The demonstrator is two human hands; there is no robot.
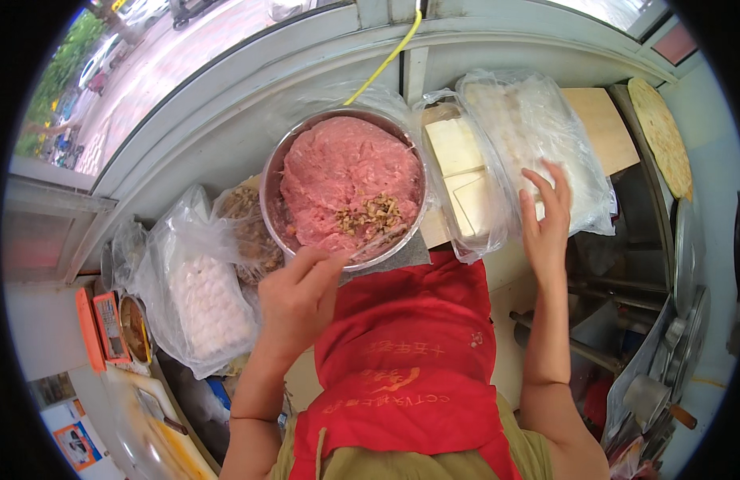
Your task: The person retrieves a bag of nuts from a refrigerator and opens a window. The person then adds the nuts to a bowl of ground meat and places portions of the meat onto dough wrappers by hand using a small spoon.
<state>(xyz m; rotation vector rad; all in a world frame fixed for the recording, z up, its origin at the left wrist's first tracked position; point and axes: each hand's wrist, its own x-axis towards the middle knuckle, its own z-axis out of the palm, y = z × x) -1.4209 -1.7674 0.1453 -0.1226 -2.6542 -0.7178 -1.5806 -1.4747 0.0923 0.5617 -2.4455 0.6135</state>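
A large metal bowl (pixel 268 216) holds a mound of pink minced meat (pixel 352 162), with chopped brown pieces (pixel 376 216) on its near side. My left hand (pixel 301 294) is at the bowl's near rim, its fingers closed on a thin utensil (pixel 379 240) whose far part lies over the meat; its exact kind cannot be told. Raised over the right side, my right hand (pixel 547 222) has its fingers apart and holds nothing. It is near a plastic-covered tray of pale food (pixel 526 120). Between that tray and the bowl are wrapped pale wrapper stacks (pixel 457 150).
Left of the bowl sit a plastic bag of brown chopped food (pixel 244 210) and a bag of whitish pieces (pixel 208 300). A yellow cord (pixel 388 60) hangs behind the bowl. Metal racks (pixel 615 288), a flatbread (pixel 660 135) and a handled metal pot (pixel 645 399) are at right.
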